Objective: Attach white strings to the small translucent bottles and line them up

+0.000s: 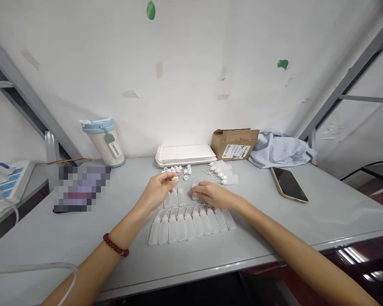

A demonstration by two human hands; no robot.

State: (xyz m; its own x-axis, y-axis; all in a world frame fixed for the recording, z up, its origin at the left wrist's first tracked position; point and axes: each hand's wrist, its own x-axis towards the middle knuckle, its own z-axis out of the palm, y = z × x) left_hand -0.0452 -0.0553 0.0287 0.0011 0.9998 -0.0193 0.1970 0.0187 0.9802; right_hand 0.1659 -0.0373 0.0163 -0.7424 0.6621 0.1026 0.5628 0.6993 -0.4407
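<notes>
My left hand [162,187] pinches a small white cap [175,179] between thumb and fingertips, above the table. My right hand [210,194] curls its fingers over a small translucent plastic bottle [195,196], whose lower part they partly hide. Between the hands, a few similar bottles [181,197] lie in a short second row. Nearer to me lies a long row of several translucent bottles [180,229], side by side, with thin curved tubes at their necks. Loose white caps [187,170] are scattered just beyond my left hand.
More white-capped bottles [226,173] lie in a group beyond my right hand. Stacked white trays [187,155], a cardboard box [234,144] and a light blue cloth [279,148] line the wall. A tumbler [104,144] stands left; a phone [289,185] lies right. A cable [35,267] crosses front left.
</notes>
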